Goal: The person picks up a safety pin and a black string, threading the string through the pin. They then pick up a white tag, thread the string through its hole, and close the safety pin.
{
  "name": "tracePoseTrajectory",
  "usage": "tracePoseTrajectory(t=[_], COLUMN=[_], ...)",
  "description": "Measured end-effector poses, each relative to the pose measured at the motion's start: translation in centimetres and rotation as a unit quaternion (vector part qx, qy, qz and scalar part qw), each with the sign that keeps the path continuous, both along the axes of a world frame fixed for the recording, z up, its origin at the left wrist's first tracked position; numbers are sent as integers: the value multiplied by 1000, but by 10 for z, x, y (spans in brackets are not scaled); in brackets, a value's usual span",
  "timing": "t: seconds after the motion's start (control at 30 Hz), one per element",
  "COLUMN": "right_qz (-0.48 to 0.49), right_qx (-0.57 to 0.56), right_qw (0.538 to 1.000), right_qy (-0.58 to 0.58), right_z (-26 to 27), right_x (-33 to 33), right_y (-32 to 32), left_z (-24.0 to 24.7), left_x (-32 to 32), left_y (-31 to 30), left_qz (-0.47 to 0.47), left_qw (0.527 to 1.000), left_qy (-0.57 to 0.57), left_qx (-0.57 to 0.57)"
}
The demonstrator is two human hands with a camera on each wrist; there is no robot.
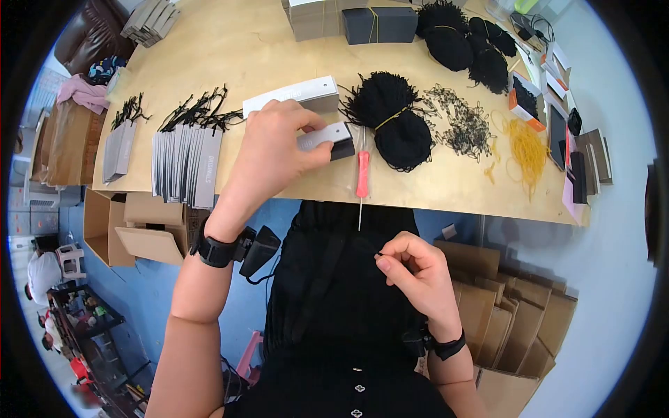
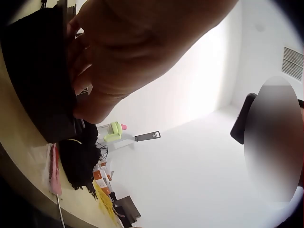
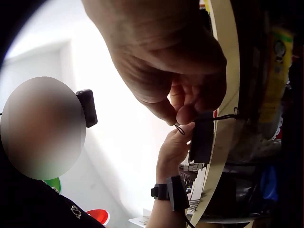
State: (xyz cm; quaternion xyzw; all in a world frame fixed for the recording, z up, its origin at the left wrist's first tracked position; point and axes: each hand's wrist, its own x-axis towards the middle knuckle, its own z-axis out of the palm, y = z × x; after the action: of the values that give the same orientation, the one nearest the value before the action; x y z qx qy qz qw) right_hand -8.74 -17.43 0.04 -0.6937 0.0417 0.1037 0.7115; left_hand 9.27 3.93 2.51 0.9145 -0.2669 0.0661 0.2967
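My left hand [image 1: 275, 139] grips a short stack of grey hang tags [image 1: 341, 131] near the front of the table, thumb at its near side and fingers over the top. Dark stacked edges of these tags [image 2: 38, 71] fill the left of the left wrist view. In front of my body, my right hand [image 1: 418, 274] pinches a thin black cord between thumb and forefinger. A small loop of the cord [image 3: 179, 129] sticks out past those fingertips in the right wrist view. Between the hands lies a red-handled tool [image 1: 362, 174], its thin metal shaft reaching over the table edge.
Behind the held stack lies another row of tags [image 1: 293, 94]. Strung tags [image 1: 185, 164] stand at left. To the right are a bundle of black cords [image 1: 397, 132], a pile of safety pins [image 1: 463, 125] and yellow rubber bands [image 1: 526, 153]. Cardboard [image 1: 481, 306] leans below the table.
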Motion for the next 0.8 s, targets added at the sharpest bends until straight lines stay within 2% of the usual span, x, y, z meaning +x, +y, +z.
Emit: tracePoseTrajectory(t=[0.07,0.13,0.17,0.23,0.27,0.37,0.47,0.8], right_qz=[-6,-3,-6,-41,-45,-66,-61,-11], right_qx=[5,-2,-2,37,49,39,28,30], right_qw=[1000,1000,1000,998,998,997,998,999], right_qy=[6,-7,-4,6,-9,-8,2,13], right_z=[-1,1,3,6,5,4,5,-1], right_x=[-2,-3,-4,-5,-5,-6,-6,-4], right_y=[0,-2,-3,-7,-11,-20,-23,0], left_z=[5,18,17,15,5,-26,-48,-63], left_x=[-4,-18,-28,-55,-63,-97,-115,-123], left_y=[-1,-3,-4,-3,-1,3,-1,-2], left_qz=[-1,-9,-11,-36,-71,-90,-63,-30], left_qw=[1000,994,994,994,991,988,982,989], left_qy=[-26,-107,-104,-39,-55,48,99,36], left_qx=[-4,-28,-29,-100,-99,-111,-147,-142])
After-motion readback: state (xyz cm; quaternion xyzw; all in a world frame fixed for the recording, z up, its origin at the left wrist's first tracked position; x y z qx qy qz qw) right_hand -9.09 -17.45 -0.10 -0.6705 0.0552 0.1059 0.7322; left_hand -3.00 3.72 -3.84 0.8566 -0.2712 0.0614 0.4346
